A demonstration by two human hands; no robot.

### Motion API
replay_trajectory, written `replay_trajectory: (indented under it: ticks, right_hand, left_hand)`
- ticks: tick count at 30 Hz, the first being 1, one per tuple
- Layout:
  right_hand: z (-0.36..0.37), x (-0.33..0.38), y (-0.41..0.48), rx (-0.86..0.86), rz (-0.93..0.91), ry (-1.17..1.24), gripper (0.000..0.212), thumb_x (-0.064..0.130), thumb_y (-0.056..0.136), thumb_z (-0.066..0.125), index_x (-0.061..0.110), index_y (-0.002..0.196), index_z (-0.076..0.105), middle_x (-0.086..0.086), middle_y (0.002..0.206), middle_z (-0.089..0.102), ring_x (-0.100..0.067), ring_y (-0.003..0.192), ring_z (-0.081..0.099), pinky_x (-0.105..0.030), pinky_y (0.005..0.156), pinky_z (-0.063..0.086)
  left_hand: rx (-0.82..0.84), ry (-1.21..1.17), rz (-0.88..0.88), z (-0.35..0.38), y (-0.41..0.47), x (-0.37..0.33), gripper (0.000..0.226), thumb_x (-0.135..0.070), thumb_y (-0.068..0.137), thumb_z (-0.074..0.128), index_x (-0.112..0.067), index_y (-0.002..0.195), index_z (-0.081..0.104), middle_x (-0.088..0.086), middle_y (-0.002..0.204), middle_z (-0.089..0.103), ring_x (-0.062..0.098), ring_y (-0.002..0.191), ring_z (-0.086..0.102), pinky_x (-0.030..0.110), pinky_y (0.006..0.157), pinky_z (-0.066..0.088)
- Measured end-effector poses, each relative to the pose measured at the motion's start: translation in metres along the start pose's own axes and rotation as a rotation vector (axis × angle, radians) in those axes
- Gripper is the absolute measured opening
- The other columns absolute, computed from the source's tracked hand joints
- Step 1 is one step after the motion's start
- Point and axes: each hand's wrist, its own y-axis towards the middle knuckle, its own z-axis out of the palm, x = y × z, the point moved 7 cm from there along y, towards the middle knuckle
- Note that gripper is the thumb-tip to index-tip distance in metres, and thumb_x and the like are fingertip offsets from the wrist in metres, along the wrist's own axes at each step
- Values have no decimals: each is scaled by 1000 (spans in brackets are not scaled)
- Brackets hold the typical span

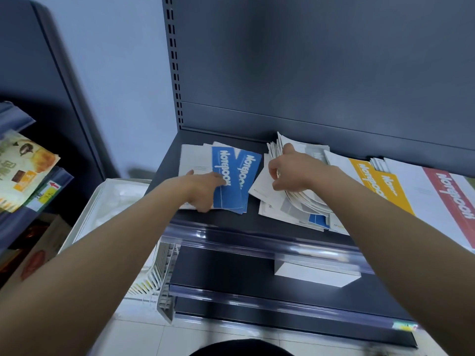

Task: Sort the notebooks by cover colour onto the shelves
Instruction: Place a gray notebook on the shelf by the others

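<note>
Left pile (240, 176), middle pile (272, 204), right pile (437, 196) on shelf (254, 220) (box (316, 274) below).

At 3 o'clock, the red-banded white notebook (452, 201) is cut off by the right edge. The curled fingertips of the right hand (295, 173) are buried in the fanned pile of white-backed notebooks (303, 201), whose cover colours are mostly hidden. Whether the left hand (203, 188) grips or merely presses the blue notebooks (231, 181) cannot be told. At 9 o'clock, a colourful printed packet (23, 170) is blurred and cropped. Towards 6 o'clock, a white box (316, 276) is partly hidden behind the clear plastic shelf strip (257, 240), and a dark rounded shape (239, 348) is cut by the bottom edge.
</note>
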Motion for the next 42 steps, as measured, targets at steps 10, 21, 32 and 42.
replay_trajectory:
  ticks: [10,21,32,42]
  right_hand:
    - [-11,-21,-10,-49,-8,80,16,21,86,60,23,102,60,-3,117,36,-26,91,55,-33,84,47]
    - [-40,-70,-34,-222,103,114,32,8,86,48,20,114,57,-10,127,39,-35,99,56,-39,90,48]
    - [-30,-53,-31,-186,75,104,33,16,89,50,23,120,56,-8,133,36,-34,107,53,-37,92,46]
    - [7,-9,-16,-33,-12,24,33,31,88,58,28,121,56,-8,128,39,-29,102,56,-37,90,48]
  left_hand:
    - [-331,-530,107,-36,11,-60,12,-11,93,51,-15,98,60,3,106,51,20,96,49,23,75,39]
    - [-259,-742,-205,-25,41,-65,26,-3,89,56,-8,68,42,8,61,52,17,50,53,22,45,45]
    - [-235,-1107,-317,-19,14,-42,15,2,96,42,1,81,45,14,47,61,25,49,61,38,67,58]
    - [-485,-1376,-491,-29,-34,32,31,1,99,30,-3,72,43,16,62,51,17,23,46,15,27,34]
